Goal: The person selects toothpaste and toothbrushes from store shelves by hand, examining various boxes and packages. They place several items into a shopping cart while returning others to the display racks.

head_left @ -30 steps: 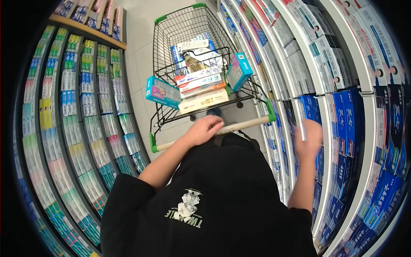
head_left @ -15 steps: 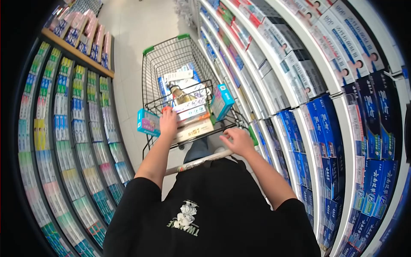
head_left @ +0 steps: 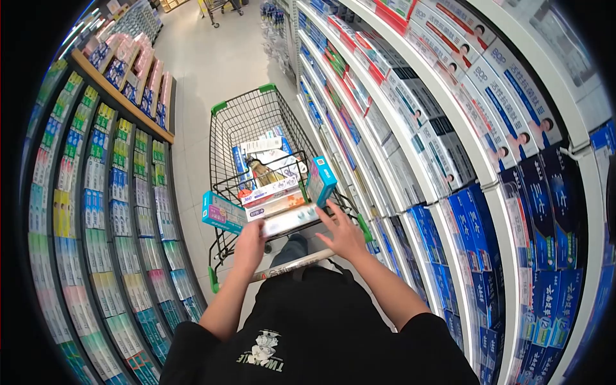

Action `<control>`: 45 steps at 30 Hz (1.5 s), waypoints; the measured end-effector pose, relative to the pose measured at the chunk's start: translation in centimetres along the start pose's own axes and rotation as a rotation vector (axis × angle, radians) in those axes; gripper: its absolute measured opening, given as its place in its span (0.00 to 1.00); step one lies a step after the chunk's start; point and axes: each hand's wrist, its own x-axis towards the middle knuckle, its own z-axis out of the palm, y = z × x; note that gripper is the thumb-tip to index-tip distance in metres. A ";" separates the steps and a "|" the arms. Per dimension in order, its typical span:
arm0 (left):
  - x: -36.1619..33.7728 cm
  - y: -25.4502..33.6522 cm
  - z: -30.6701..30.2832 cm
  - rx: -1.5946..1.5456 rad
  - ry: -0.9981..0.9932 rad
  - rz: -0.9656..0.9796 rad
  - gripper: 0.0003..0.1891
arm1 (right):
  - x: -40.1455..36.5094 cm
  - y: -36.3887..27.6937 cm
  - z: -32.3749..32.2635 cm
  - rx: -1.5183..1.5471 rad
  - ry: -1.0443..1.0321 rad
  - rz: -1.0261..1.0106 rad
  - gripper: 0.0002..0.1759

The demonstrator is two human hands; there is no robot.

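A slim white box (head_left: 290, 222), blurred, lies across the near end of the shopping cart (head_left: 221, 149). My left hand (head_left: 250, 245) has its fingers closed on the box's left end. At the opposite end, my right hand (head_left: 345, 237) spreads its fingers close to the box's edge. Just beyond are another long box (head_left: 273, 208) with an orange part and a white box with purple print (head_left: 266, 192). A bottle with golden contents (head_left: 263, 173) lies behind them. Teal boxes stand at the cart's left side (head_left: 222, 212) and right side (head_left: 321, 181).
The cart handle (head_left: 295, 264) runs in front of my body. Shelves of boxed toothpaste (head_left: 478, 224) rise close on the right. A toothbrush rack (head_left: 112, 212) lines the left. Tiled floor (head_left: 192, 70) stretches ahead, with another cart (head_left: 218, 8) far off.
My left hand has drawn back from beside the bottle to the slim box's left end. My right hand has moved from near the handle to its right end. The view has tilted up.
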 end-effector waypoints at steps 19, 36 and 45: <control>3.8 -4.5 -0.3 0.288 -0.328 0.123 0.30 | 13.6 1.8 3.8 0.191 0.005 0.109 0.27; 16.7 -11.5 -4.3 0.222 -0.310 0.050 0.31 | 31.1 10.0 -15.4 -0.033 0.764 0.543 0.29; 22.2 -15.6 -6.4 0.199 -0.237 0.079 0.31 | 34.8 17.1 -20.4 -0.324 0.563 0.781 0.46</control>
